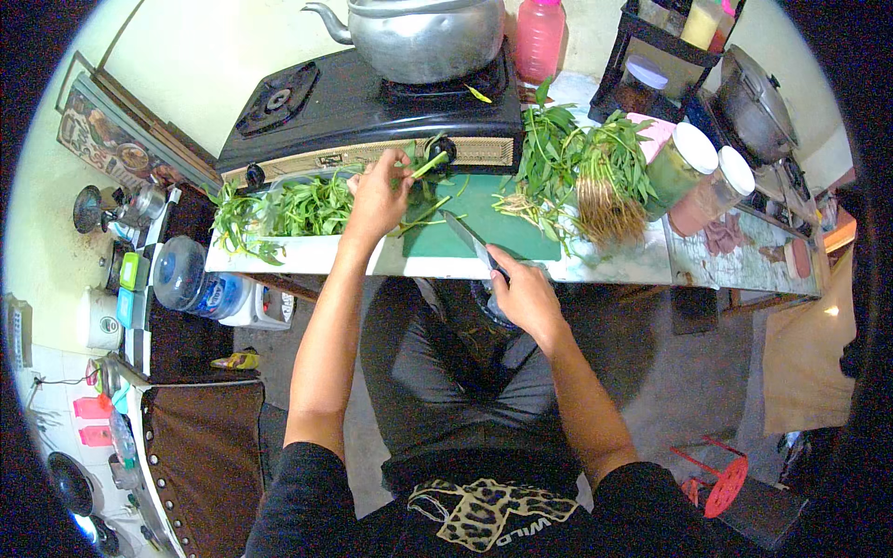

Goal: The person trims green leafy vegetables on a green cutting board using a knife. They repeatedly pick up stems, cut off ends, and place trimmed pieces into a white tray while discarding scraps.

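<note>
My left hand [382,192] pinches a green leafy stem [429,165] in front of the stove's knob, above the left part of a green cutting board [481,202]. In my right hand [523,289] is a kitchen knife [466,236], its blade pointing up and left over the board's front part. Loose stems lie on the board near the blade. Left of it, cut leafy greens [314,207] fill a container whose far rim shows. A bunch of greens with brown roots [610,202] lies to the right, beside more leafy stems [548,143].
Behind the board stands a black gas stove [335,104] with a metal kettle [425,38]. A pink bottle [539,42] is beside it. Jars with white lids [687,164] stand at the right. A large water bottle [185,275] is below left, a red stool [727,485] at lower right.
</note>
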Available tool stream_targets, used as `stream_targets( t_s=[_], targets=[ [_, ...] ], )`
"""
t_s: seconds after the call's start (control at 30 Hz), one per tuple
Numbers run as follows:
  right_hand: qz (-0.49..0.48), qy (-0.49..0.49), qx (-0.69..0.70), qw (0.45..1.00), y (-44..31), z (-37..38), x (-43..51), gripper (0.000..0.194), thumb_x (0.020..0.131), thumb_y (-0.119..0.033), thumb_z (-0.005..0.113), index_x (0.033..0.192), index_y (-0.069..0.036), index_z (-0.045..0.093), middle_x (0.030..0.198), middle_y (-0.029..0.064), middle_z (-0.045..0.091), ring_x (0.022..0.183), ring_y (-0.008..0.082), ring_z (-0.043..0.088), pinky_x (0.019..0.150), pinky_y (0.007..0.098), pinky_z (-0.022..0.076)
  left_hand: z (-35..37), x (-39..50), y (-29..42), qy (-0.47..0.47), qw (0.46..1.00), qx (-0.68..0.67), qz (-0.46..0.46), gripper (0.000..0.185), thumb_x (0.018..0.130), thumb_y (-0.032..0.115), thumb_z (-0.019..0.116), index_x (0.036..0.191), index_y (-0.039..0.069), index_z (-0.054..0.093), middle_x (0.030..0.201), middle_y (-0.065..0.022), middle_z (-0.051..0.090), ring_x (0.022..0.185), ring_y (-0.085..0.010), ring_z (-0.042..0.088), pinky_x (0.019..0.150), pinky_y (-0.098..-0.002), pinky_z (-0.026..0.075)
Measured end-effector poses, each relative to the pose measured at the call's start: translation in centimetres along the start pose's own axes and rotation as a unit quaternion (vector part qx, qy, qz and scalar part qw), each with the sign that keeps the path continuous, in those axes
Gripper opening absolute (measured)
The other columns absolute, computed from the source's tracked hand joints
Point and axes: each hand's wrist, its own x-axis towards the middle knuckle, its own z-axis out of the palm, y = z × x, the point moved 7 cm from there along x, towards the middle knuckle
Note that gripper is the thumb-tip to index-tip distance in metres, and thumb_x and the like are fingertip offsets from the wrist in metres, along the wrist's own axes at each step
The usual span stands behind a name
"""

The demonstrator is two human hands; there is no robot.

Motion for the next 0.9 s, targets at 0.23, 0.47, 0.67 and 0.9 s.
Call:
stream_targets(
  t_s=[0.23,0.47,0.67,0.9],
  targets=[
    [0.000,0.021,0.038,0.999,-0.2,-1.1,-0.8,0.043,0.097,-0.014,0.061,0.140,-0.013,0.061,0.109,0.0272,0.071,0.102,0.0450,0.068,0.090,0.0477,0.0544,2.4,-1.2,-0.6,-0.016,0.990,0.137,0.021,0.017,0.087,0.019,0.074,0.104,0.020,0.076,0.099,-0.0010,0.078,0.117,-0.0311,0.060,0.099,-0.0576,0.033],
    [-0.032,0.021,0.039,0.999,-1.7,-1.3,-1.0,0.044,0.098,-0.017,0.058,0.141,-0.014,0.059,0.103,0.0303,0.070,0.094,0.0495,0.067,0.087,0.0559,0.0537,4.7,-2.8,-1.2,-0.064,0.991,0.107,-0.048,0.014,0.087,0.022,0.075,0.100,0.019,0.075,0.099,-0.0018,0.075,0.119,-0.0336,0.054,0.096,-0.0598,0.032],
    [-0.005,0.035,-0.004,0.999,-1.2,-0.8,-0.2,0.041,0.098,-0.015,0.058,0.138,-0.012,0.061,0.099,0.0294,0.070,0.093,0.0494,0.067,0.085,0.0555,0.0535,6.5,-3.9,-1.5,-0.074,0.990,0.096,-0.069,0.016,0.089,0.020,0.073,0.104,0.018,0.073,0.102,-0.0013,0.075,0.117,-0.0339,0.055,0.097,-0.0636,0.032],
    [0.003,0.027,-0.004,1.000,-0.2,0.2,0.0,0.042,0.098,-0.016,0.057,0.139,-0.009,0.061,0.100,0.0311,0.070,0.093,0.0509,0.067,0.085,0.0596,0.0534,5.9,-3.6,-2.9,0.021,0.991,0.064,-0.113,0.019,0.091,0.020,0.071,0.108,0.021,0.079,0.114,-0.0106,0.073,0.125,-0.0349,0.054,0.103,-0.0645,0.029]
  ],
)
